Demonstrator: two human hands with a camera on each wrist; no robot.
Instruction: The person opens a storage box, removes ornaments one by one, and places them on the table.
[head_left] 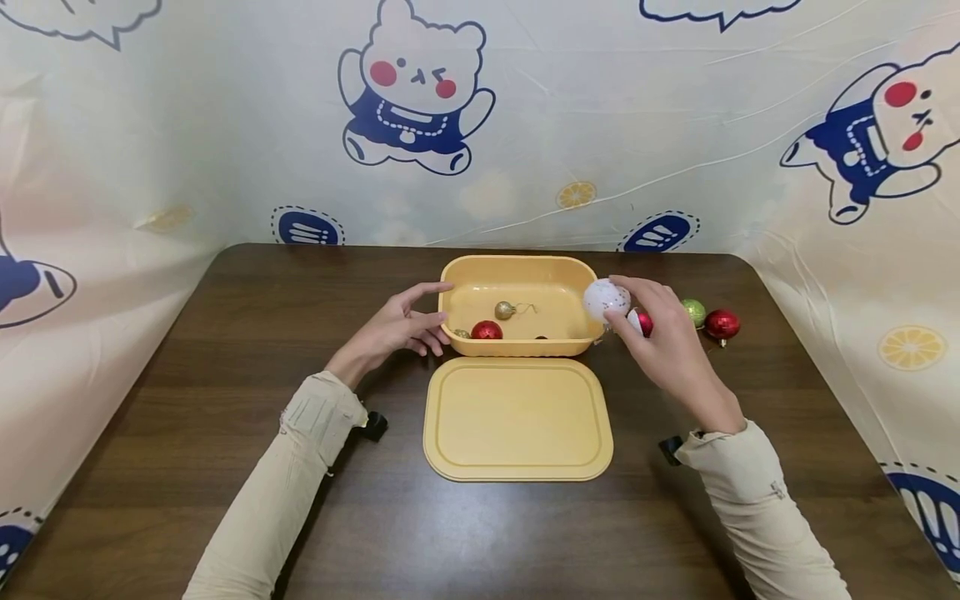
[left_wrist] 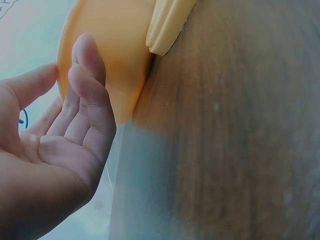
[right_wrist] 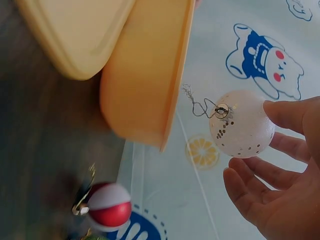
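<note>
Right hand (head_left: 671, 346) pinching gold-flecked white bauble (right_wrist: 242, 127) round sides, wire hanger (right_wrist: 194, 101) clear, prob avoids slips. Left hand (head_left: 390, 329) loose, fingertips touching yellow box (head_left: 517, 347), likely steadying it.

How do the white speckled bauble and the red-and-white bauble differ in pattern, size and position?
Pattern: the white speckled bauble is white with scattered spots, while the red-and-white bauble has bold bands of colour.
Size: the white speckled bauble looks larger than the red-and-white bauble.
Position: the right hand holds the white speckled bauble up, while the red-and-white bauble rests on the table.
Both are round.
</note>
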